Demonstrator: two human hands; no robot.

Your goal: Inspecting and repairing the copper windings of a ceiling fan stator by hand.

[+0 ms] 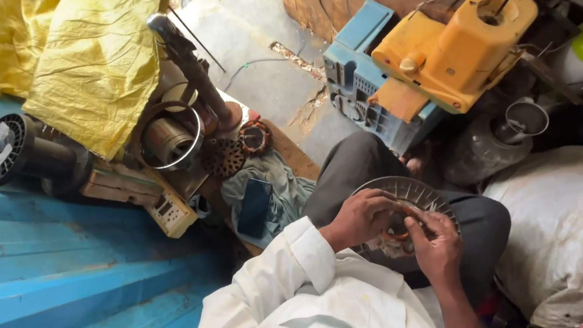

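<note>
The round metal motor core (417, 199) rests on the person's lap, over a knee in grey trousers (348, 173). It is a ring of thin silvery slats, with orange-brown copper wire (397, 232) showing in its middle. The left hand (359, 218) lies over the near left part of the ring, fingers curled down onto it and gripping the rim. The right hand (437, 242) sits at the lower right edge, fingers bent and narrow, tips pressed in at the wire; whether they pinch a strand I cannot tell. Both hands cover much of the core's near half.

Around it, from the biggest: blue painted boards (69, 275) fill the lower left. A pale sack (571, 224) bulges just right of the knee. Crumpled yellow plastic sheeting (85, 55) is draped over things at the upper left. A yellow machine housing (464, 43) sits on a blue crate (361, 73) above the knee. A black wire spool (5, 150) lies at the left, near a metal ring (167, 143) around a cylinder. A grey-green cloth (272, 187) lies beside the thigh with a dark phone (254, 206) on it. A small wound coil (255, 136) and a dark finned disc (223, 157) sit above the cloth.
</note>
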